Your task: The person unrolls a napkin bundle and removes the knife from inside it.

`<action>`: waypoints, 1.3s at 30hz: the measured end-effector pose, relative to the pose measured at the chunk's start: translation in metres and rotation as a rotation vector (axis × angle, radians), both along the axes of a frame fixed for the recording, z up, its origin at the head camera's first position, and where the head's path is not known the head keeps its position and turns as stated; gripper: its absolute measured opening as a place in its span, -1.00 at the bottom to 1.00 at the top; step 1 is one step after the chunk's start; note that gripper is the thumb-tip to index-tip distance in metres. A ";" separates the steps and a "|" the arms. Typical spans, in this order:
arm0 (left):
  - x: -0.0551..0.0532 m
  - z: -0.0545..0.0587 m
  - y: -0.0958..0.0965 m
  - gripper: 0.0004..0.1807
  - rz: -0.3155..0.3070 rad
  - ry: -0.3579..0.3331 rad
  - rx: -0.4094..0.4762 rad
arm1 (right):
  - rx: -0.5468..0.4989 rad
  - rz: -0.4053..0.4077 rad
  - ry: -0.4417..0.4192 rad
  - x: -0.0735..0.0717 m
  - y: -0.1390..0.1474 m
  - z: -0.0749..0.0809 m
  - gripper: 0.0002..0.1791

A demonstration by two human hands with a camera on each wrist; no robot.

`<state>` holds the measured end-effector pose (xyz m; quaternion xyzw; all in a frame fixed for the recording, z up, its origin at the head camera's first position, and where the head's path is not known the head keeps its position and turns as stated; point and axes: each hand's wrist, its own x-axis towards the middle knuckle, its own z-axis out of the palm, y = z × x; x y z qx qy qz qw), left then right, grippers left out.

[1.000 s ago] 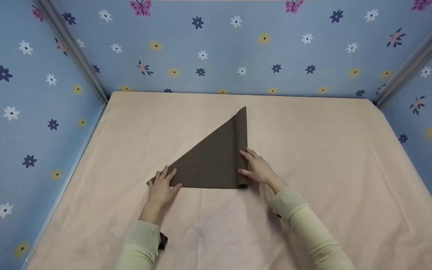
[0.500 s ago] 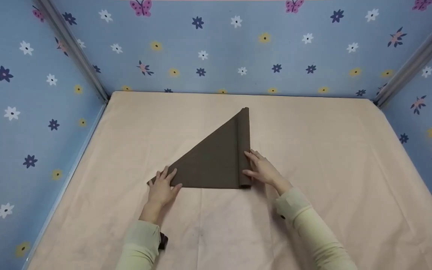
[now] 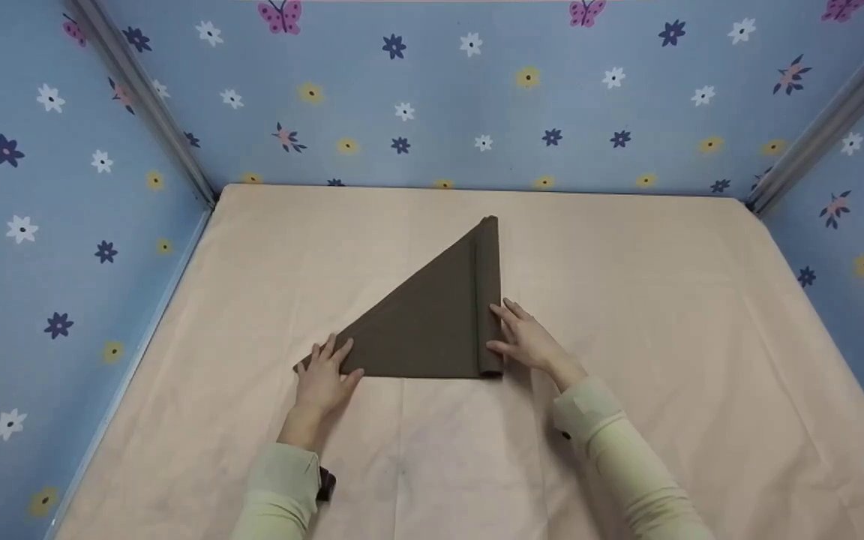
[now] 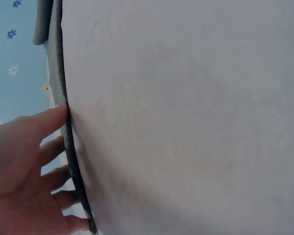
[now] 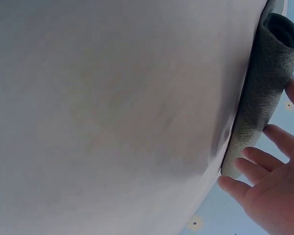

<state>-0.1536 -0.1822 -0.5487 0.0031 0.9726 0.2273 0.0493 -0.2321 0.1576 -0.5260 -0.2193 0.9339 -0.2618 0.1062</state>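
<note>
A dark olive-brown cloth [image 3: 417, 322] lies flat as a triangle, its right side wound into a narrow upright-running roll [image 3: 487, 277]. My left hand [image 3: 322, 379] rests on the cloth's left corner with fingers spread. At the roll's lower half, my right hand [image 3: 529, 341] touches it from the right with extended fingertips and thumb. The right wrist view shows the hollow end of the roll [image 5: 264, 78], with the fingers fanned along its side. In the left wrist view, thumb and fingertips lie along the cloth's thin edge [image 4: 71, 147].
A pale peach sheet [image 3: 627, 270] with soft creases covers the table. Blue flowered panels [image 3: 439, 90] enclose the back and both sides, with grey metal posts [image 3: 151, 105] at the corners. A small black device [image 3: 325, 484] sits at my left wrist.
The roll has shifted slightly to the right, and my right hand moved along with it, mostly in the first half second. My left hand has stayed in place.
</note>
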 end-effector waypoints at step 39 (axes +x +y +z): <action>0.000 0.001 0.001 -0.36 -0.010 0.016 -0.042 | 0.180 0.112 0.115 -0.013 -0.034 -0.006 -0.08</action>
